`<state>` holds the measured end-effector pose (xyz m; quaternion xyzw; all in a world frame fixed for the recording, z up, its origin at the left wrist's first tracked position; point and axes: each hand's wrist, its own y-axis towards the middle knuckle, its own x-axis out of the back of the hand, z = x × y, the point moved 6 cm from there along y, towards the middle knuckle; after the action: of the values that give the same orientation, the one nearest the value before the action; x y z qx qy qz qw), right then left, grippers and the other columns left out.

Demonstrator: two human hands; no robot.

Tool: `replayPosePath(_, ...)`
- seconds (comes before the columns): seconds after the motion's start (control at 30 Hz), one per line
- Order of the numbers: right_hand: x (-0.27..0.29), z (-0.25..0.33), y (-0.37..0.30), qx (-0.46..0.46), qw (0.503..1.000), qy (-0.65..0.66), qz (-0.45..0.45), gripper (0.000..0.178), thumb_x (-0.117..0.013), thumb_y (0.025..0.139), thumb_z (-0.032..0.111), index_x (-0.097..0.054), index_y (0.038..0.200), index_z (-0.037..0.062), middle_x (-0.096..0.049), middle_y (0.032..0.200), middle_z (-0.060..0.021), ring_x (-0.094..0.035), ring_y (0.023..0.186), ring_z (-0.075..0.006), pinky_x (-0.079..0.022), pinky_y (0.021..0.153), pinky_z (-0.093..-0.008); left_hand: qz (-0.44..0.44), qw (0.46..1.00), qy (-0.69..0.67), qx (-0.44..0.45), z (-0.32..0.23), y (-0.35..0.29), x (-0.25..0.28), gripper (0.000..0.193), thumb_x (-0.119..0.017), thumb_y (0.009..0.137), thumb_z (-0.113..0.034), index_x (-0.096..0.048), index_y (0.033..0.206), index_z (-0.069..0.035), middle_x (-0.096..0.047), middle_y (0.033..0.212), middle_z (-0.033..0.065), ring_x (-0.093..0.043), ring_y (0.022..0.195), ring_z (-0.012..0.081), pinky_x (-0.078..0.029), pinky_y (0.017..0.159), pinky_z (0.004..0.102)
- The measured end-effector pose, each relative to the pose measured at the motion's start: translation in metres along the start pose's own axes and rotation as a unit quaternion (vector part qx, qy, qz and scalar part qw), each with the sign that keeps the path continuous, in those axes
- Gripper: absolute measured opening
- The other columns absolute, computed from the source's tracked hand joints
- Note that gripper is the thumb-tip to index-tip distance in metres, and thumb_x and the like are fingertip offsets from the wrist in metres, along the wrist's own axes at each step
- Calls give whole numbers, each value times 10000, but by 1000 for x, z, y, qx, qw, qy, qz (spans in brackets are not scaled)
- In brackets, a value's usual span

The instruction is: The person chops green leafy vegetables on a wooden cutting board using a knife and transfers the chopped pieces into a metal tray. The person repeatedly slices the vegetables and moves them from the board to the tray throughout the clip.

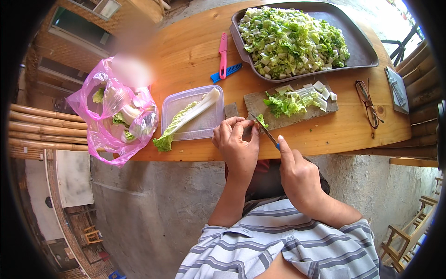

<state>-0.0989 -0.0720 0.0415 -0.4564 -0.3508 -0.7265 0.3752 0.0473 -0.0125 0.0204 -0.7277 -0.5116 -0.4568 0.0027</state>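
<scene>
My right hand (299, 179) grips the blue handle of a kitchen knife (266, 131), its blade slanting up and left over the front edge of a cutting board (283, 122). Close to the blade tip, my left hand (239, 144) has its fingers bent and pinched together; whatever they hold is hidden. A small green leaf piece (263, 121) lies against the blade. On the board sits a pile of chopped napa cabbage (295, 102), pale stem pieces to the right, leafy green to the left. Left of my hands, a whole cabbage leaf (193, 114) lies across a clear plastic container (217, 108).
A dark tray (360, 53) heaped with chopped cabbage (290, 42) stands at the back right. Near it lie a pink knife (223, 55) and a blue slotted sheath (226, 73). Eyeglasses (367, 103) rest at right. A pink plastic bag (100, 123) of cabbage sits at the left edge.
</scene>
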Motion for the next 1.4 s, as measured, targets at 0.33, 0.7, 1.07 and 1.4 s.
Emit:
replayPosePath(0.33, -1, -2, 3, 0, 1000, 0, 3, 621, -592, 812, 31, -482, 1416, -67, -560, 796, -99, -638, 605, -202, -536, 520, -305, 10, 1000, -16, -4, 0, -1, 0, 131, -805, 771, -120, -748, 890, -119, -638, 1024, 24, -541, 1044, 240, -385, 963, 406)
replayPosePath(0.7, -2, -20, 27, -8, 999, 30, -14, 496, -592, 859, 56, -567, 1353, 9, -607, 779, -112, -664, 623, -254, -555, 559, -362, 6, 987, -144, 66, 22, -1, 2, 132, -749, 892, -173, -711, 994, -97, -689, 910, 25, -599, 892, 207, -420, 917, 360)
replayPosePath(1.07, 28, -57, 28, -51, 964, 253, -63, 345, -588, 919, 1, -601, 1264, 5, -677, 884, -221, -669, 792, -397, -528, 683, -465, 73, 957, -261, 106, 19, 2, -9, 193, -754, 906, -114, -732, 1070, -16, -676, 881, 15, -553, 828, 85, -466, 797, 249)
replayPosePath(1.4, 37, -74, 22, -106, 951, 287, -36, 298, -600, 933, 10, -632, 1229, 0, -675, 873, -230, -676, 776, -383, -526, 686, -408, 39, 972, -223, -66, -47, 125, -22, 147, -707, 908, -99, -742, 994, 15, -712, 780, 82, -559, 626, 148, -491, 628, 309)
